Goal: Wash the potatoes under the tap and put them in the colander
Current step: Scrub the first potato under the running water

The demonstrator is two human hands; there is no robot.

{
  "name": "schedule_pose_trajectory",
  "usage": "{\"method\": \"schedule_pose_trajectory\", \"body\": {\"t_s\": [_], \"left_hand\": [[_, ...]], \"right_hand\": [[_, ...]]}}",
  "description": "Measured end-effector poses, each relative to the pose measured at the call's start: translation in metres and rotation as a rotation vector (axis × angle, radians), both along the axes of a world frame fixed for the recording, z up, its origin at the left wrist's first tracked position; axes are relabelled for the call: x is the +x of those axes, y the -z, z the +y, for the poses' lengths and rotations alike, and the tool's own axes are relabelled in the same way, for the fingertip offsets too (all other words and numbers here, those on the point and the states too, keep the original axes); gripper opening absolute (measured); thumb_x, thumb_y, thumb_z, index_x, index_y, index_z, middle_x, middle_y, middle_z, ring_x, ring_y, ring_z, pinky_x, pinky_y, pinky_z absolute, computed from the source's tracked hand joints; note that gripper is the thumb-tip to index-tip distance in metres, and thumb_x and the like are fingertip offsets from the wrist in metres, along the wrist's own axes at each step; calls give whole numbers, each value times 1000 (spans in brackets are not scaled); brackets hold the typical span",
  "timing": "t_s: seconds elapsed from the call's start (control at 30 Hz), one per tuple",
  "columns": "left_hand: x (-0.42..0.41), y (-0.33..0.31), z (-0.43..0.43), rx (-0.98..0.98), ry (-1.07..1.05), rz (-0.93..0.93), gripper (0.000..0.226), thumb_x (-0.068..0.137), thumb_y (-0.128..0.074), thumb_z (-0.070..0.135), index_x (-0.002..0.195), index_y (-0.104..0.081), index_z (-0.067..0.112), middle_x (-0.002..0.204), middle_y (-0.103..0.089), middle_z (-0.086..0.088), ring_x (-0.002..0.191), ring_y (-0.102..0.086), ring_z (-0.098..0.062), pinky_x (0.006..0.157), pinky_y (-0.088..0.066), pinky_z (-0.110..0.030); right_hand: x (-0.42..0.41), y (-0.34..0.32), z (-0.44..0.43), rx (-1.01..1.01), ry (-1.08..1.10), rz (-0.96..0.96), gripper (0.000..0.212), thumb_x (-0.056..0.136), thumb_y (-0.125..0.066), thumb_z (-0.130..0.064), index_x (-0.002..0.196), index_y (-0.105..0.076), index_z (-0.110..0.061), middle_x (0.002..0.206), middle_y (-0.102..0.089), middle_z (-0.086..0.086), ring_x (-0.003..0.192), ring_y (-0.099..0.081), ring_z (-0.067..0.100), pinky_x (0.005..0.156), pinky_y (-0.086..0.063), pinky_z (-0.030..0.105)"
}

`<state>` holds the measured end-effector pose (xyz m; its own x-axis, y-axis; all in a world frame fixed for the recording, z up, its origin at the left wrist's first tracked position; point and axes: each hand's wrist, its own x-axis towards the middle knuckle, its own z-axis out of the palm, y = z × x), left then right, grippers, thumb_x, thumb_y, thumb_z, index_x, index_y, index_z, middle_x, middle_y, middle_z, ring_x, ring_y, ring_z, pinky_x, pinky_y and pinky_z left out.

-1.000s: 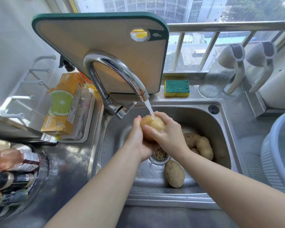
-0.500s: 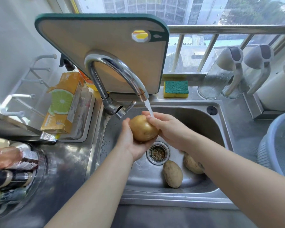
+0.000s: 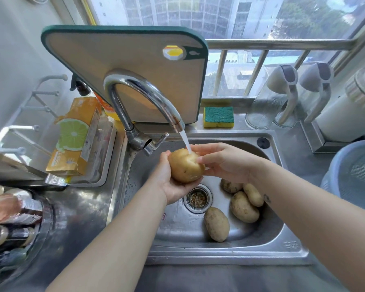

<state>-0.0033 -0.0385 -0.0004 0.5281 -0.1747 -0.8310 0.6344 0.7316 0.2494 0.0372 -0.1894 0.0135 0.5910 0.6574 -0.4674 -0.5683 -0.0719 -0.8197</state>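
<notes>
A wet yellow-brown potato (image 3: 185, 166) sits under the running water of the chrome tap (image 3: 143, 95), above the sink's drain. My left hand (image 3: 169, 182) cups it from below and behind, fingers curled round it. My right hand (image 3: 226, 163) touches its right side with fingers spread and thumb against the skin. Several unwashed potatoes lie in the steel sink (image 3: 268, 234): one near the front (image 3: 216, 224), a bigger one (image 3: 243, 207) and two smaller ones behind it. The blue colander (image 3: 354, 171) stands on the counter at the right edge.
A cutting board (image 3: 124, 70) leans behind the tap. A green and yellow sponge (image 3: 219, 116) lies on the sink's back ledge, glass jugs (image 3: 268, 102) to its right. An orange box (image 3: 76, 135) sits in a tray at left, bottles (image 3: 11, 218) at lower left.
The camera view has shifted, uncovering more potatoes in the sink's right half. The potato has turned in my hands under the stream, and my right hand's fingers have opened along its side.
</notes>
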Motion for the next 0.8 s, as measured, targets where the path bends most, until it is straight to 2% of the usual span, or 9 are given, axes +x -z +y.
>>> {"method": "schedule_pose_trajectory", "body": {"t_s": [0.13, 0.23, 0.3, 0.43, 0.57, 0.7, 0.8], "left_hand": [[6, -3, 3, 12, 14, -23, 57, 93, -37, 57, 115, -56, 8, 104, -60, -24, 90, -61, -33, 66, -52, -46], [11, -6, 7, -7, 38, -40, 57, 93, -37, 57, 106, -57, 6, 98, -63, -22, 84, -62, -31, 63, -57, -44], [14, -8, 8, -3, 52, -49, 57, 93, -36, 58, 103, -57, 6, 94, -64, -21, 82, -63, -31, 65, -55, -45], [18, -9, 8, 51, 78, -43, 58, 94, -33, 59, 106, -56, 7, 99, -62, -22, 86, -61, -32, 66, -51, -45], [15, -4, 8, 44, 87, -26, 60, 94, -33, 60, 107, -56, 6, 101, -63, -23, 89, -62, -34, 67, -51, -46], [14, -2, 9, 32, 70, -8, 60, 93, -35, 60, 110, -55, 6, 103, -62, -24, 90, -62, -34, 67, -54, -49], [14, -6, 9, -5, 57, -8, 61, 94, -35, 59, 107, -55, 3, 102, -62, -26, 87, -62, -35, 63, -57, -48]], "right_hand": [[3, -1, 9, -137, 25, -140, 28, 91, -60, -8, 116, -65, -21, 111, -69, 5, 101, -62, 14, 99, -49, 35], [18, -2, 6, -135, -31, -105, 45, 87, -63, -3, 130, -58, -12, 130, -60, 17, 108, -59, 20, 105, -44, 42], [26, -2, 4, -140, -70, -92, 54, 82, -64, 0, 134, -54, -10, 135, -56, 19, 110, -57, 22, 107, -42, 45], [28, 3, 6, -200, -58, -150, 56, 81, -72, -12, 134, -55, -12, 127, -63, 11, 113, -60, 23, 107, -43, 49], [31, 5, 2, -187, -123, -150, 52, 84, -64, 1, 135, -54, -9, 132, -58, 21, 111, -58, 25, 107, -42, 49], [27, 3, 6, -272, -140, -271, 63, 71, -74, -27, 131, -58, -13, 125, -64, 14, 110, -63, 23, 102, -47, 50], [26, 3, 6, -296, -175, -336, 58, 76, -71, -31, 130, -59, -15, 122, -66, 11, 114, -62, 26, 101, -48, 51]]}}
